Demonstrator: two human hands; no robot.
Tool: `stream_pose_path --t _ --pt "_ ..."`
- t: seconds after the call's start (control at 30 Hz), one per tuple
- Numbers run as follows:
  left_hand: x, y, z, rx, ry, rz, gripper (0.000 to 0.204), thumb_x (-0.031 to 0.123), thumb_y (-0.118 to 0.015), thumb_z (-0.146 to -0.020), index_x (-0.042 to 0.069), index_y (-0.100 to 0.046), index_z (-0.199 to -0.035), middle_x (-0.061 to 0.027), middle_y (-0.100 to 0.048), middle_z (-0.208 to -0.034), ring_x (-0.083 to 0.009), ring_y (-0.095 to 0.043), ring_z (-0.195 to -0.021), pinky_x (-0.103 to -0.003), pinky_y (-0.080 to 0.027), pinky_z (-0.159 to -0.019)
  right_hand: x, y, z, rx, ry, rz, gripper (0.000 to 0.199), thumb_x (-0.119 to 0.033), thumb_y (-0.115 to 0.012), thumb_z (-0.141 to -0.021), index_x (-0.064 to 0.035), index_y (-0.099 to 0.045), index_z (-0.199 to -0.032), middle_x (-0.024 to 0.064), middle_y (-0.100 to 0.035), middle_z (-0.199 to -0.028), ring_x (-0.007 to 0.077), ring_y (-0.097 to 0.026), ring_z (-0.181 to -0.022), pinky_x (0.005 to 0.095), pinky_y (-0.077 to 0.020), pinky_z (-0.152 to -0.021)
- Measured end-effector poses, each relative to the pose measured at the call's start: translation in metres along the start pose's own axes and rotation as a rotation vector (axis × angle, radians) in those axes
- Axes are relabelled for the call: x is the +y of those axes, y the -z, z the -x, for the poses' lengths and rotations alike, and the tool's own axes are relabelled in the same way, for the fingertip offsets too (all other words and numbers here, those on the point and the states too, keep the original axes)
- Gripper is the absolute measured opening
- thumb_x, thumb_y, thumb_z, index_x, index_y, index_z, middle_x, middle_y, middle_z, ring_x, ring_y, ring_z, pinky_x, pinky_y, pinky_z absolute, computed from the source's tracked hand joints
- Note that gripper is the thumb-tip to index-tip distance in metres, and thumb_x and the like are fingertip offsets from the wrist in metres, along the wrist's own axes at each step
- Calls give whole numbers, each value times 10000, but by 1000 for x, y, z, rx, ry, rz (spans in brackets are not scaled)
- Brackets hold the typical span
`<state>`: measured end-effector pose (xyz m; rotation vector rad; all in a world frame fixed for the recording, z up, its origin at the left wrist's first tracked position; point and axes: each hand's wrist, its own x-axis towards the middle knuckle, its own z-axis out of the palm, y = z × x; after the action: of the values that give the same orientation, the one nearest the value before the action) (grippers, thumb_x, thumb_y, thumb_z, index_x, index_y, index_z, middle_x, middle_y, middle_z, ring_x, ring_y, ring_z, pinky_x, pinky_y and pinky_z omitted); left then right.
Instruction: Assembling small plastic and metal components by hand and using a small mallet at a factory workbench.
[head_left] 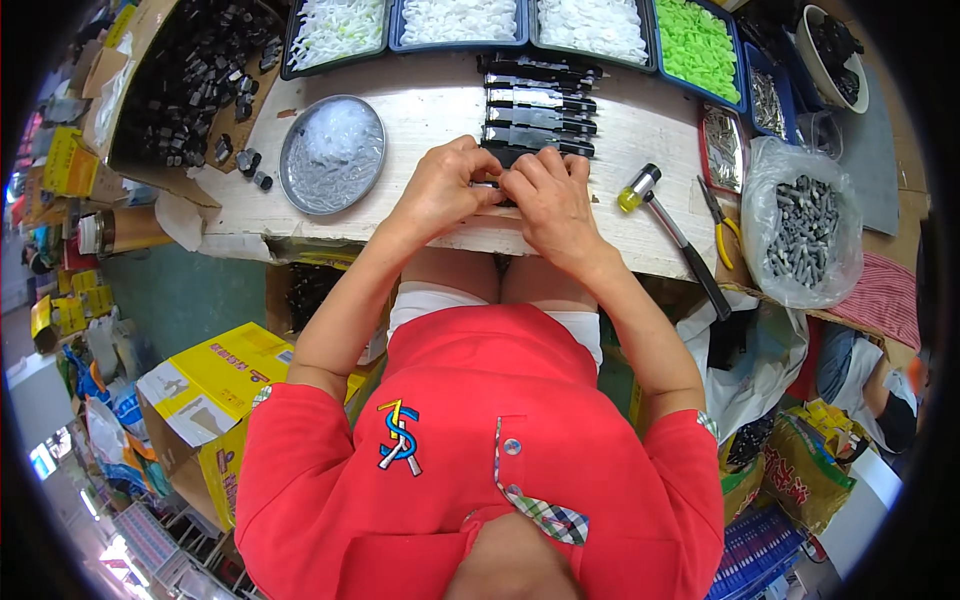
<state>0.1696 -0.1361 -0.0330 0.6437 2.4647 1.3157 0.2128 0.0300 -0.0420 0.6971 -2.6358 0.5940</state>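
My left hand (442, 188) and my right hand (552, 205) meet at the table's near edge, fingers closed and pinching at a small black part (492, 186). The fingers cover most of that part, so its kind cannot be made out. Just beyond my fingertips lies a stack of long black pieces (538, 118) laid side by side, several with shiny grey middles. Right of my right hand rests a hammer (678, 232) with a clear yellowish head end and a black grip.
A round grey dish (372, 180) with whitish clear bits stands left. Beyond it is a cardboard box (165, 185) of black parts. Trays of white pieces (462, 22) and green pieces (695, 48) line the back. Right are yellow-handled pliers (722, 240) and a plastic bag (762, 215) of grey pieces.
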Motion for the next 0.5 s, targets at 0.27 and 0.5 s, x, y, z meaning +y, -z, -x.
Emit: stream_pose_path --t 0.27,0.5 --pt "31 20 -36 -316 -36 -383 295 149 -739 -636 15 -614 -867 -121 -577 -694 -247 -574 -645 -346 -447 -591 103 96 9 290 -265 77 128 -13 -542 -765 -37 -606 -873 119 -594 -821 295 -560 -770 386 -431 -659" --pt "45 14 -185 251 -508 -686 229 168 -670 -692 34 -645 -877 -167 -622 -774 -333 -607 -723 -395 -480 -644 216 123 52 -125 -783 589 140 -102 -524 -787 -13 -583 -877 185 -575 -900 375 -572 -845 458 -465 -698"
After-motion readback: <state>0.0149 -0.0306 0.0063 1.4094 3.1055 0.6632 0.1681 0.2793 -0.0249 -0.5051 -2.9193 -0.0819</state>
